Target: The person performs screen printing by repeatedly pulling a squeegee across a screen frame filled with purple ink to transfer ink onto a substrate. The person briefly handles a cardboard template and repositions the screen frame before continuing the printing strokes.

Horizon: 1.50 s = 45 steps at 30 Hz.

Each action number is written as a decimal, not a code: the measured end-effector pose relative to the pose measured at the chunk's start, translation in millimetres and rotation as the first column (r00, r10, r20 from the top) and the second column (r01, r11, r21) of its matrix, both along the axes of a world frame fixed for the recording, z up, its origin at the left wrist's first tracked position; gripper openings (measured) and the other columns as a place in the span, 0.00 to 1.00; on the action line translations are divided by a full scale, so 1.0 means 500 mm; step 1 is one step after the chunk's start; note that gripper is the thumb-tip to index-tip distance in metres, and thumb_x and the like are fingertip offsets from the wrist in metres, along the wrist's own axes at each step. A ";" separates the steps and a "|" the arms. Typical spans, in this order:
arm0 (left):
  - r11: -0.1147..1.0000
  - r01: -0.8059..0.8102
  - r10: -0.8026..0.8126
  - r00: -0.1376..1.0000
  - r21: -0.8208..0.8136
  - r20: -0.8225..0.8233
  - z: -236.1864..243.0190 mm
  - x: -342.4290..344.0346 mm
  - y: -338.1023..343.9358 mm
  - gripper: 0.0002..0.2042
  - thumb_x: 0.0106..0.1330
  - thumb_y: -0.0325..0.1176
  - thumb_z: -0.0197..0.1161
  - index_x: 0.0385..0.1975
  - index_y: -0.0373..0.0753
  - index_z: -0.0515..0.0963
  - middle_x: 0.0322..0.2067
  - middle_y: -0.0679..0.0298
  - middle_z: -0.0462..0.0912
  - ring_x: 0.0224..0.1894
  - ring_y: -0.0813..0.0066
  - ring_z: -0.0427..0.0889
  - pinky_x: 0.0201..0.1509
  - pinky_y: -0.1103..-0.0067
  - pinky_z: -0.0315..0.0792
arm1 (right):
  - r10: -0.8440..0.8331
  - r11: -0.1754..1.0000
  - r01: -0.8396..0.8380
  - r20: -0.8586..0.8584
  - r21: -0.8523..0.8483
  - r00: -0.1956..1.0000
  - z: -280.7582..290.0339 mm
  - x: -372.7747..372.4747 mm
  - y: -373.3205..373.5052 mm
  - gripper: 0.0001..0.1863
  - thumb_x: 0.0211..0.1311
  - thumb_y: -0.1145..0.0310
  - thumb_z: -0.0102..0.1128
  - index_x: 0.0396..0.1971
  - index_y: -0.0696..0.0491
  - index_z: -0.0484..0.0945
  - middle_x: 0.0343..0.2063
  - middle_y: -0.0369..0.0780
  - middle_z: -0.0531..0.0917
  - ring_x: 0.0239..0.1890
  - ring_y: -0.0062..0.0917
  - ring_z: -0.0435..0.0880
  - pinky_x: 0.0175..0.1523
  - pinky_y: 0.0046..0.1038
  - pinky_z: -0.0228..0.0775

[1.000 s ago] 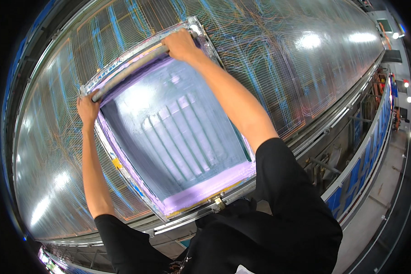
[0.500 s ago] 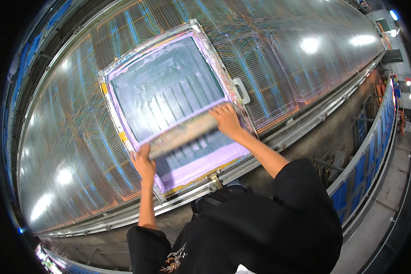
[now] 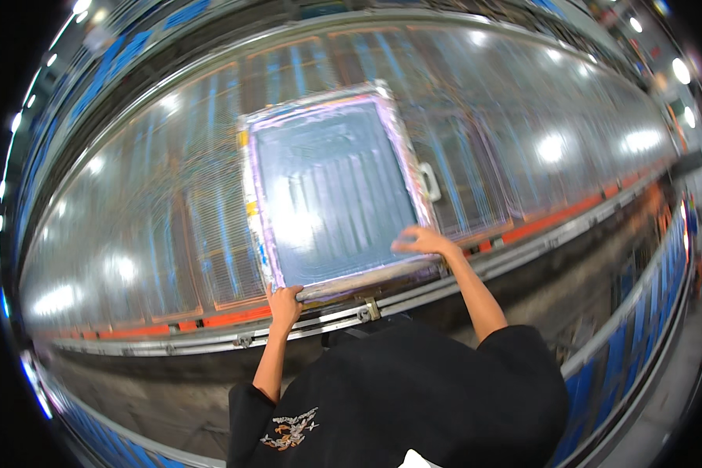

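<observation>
A screen-printing frame (image 3: 249, 183) with a mesh of dark blue-grey and pale purple ink smears on its rim lies on a long table. Along its near side rests a squeegee (image 3: 366, 278), a long, ink-stained bar. My left hand (image 3: 285, 303) is closed at the squeegee's left end, by the frame's near left corner; its fingertips are partly hidden. Above the squeegee's right end, my right hand (image 3: 427, 240) is lifted, its fingers stretched out and somewhat blurred, with nothing in them. A white handle (image 3: 429, 182) sticks out from the frame's right side.
The long table (image 3: 164, 226) carries a fine pattern of blue and orange lines. A metal rail (image 3: 187, 338) with a clamp (image 3: 369, 310) runs along its near edge, an orange-red strip beside it. Blue panels (image 3: 624, 374) curve past at the right.
The squeegee has come from mid-screen to the frame's near side. My right hand has let go of it and risen off. The view has swung, and an orange-red strip shows along the table edge.
</observation>
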<state>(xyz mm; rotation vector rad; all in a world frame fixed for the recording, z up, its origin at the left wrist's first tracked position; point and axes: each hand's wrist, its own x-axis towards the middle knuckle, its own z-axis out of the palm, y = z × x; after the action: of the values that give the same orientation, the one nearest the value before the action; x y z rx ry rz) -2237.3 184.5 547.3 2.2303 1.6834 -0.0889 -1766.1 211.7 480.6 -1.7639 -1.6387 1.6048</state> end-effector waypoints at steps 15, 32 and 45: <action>0.984 -0.176 0.176 0.984 0.015 0.003 -0.022 -0.012 -0.078 0.26 0.47 0.22 0.68 0.50 0.50 0.87 0.50 0.73 0.87 0.59 0.67 0.81 0.83 0.43 0.38 | -0.736 0.651 0.479 0.334 0.589 0.589 -0.215 0.184 0.288 0.31 0.73 0.45 0.54 0.29 0.63 0.82 0.30 0.55 0.86 0.35 0.53 0.85 0.43 0.53 0.72; 0.982 -0.182 0.185 0.980 -0.048 0.074 -0.024 0.006 -0.044 0.32 0.43 0.21 0.64 0.55 0.49 0.86 0.55 0.69 0.88 0.65 0.63 0.79 0.83 0.42 0.31 | -0.860 0.488 0.586 0.242 0.647 0.448 -0.162 0.175 0.291 0.28 0.67 0.43 0.60 0.29 0.57 0.83 0.28 0.50 0.86 0.31 0.51 0.83 0.36 0.54 0.69; 0.989 -0.124 0.130 0.988 0.083 -0.080 -0.017 0.048 -0.069 0.25 0.48 0.22 0.65 0.49 0.49 0.88 0.48 0.71 0.89 0.58 0.67 0.83 0.82 0.40 0.28 | -0.855 0.437 0.660 0.054 0.610 0.516 -0.261 0.172 0.265 0.29 0.68 0.46 0.57 0.21 0.60 0.74 0.21 0.50 0.80 0.25 0.48 0.76 0.36 0.51 0.65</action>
<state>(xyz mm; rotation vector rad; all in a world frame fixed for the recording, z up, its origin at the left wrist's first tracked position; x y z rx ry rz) -2213.3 149.8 538.7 2.1957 1.9008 -0.0896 -1680.3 344.1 350.1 -2.0713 -0.9019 0.3487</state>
